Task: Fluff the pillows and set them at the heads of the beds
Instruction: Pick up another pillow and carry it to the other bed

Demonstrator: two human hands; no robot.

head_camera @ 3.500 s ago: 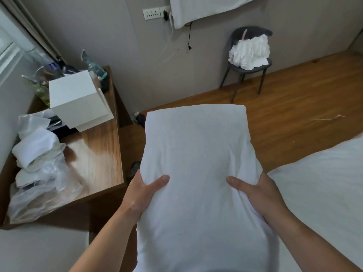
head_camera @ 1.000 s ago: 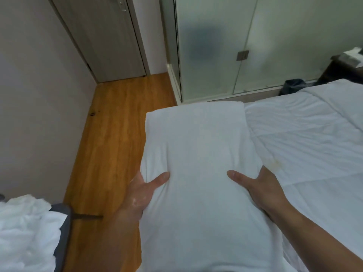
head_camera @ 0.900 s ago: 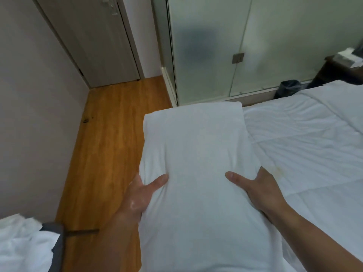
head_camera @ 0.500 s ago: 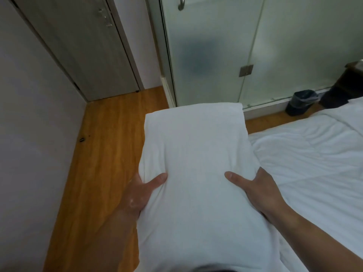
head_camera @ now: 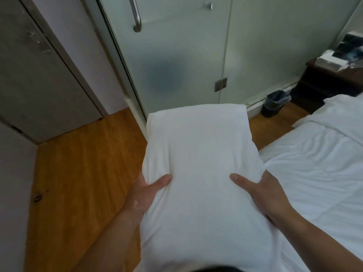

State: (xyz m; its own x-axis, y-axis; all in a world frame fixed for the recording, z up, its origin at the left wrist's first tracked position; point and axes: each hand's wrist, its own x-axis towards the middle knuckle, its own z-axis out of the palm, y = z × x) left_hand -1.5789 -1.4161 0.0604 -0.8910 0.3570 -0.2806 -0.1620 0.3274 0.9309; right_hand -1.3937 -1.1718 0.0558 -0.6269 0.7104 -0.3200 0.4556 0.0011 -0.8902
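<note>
I hold a white pillow [head_camera: 198, 154] lengthwise in front of me, above the floor and the bed's left edge. My left hand [head_camera: 144, 193] grips its left side with the thumb on top. My right hand [head_camera: 261, 193] grips its right side the same way. The fingers of both hands are hidden under the pillow. A bed with a white, wrinkled duvet [head_camera: 314, 173] lies to the right, partly under the pillow.
Wooden floor [head_camera: 78, 173] runs along the left of the bed. A frosted glass door [head_camera: 176, 55] with a metal handle stands ahead, a grey door [head_camera: 39, 75] to the left. A small black bin [head_camera: 275, 103] and a dark nightstand [head_camera: 324, 85] stand at the far right.
The view has turned from the wooden side table and chair to the glass door and the bed. Both hands keep the same grip on the pillow. The glass door looks nearer than before.
</note>
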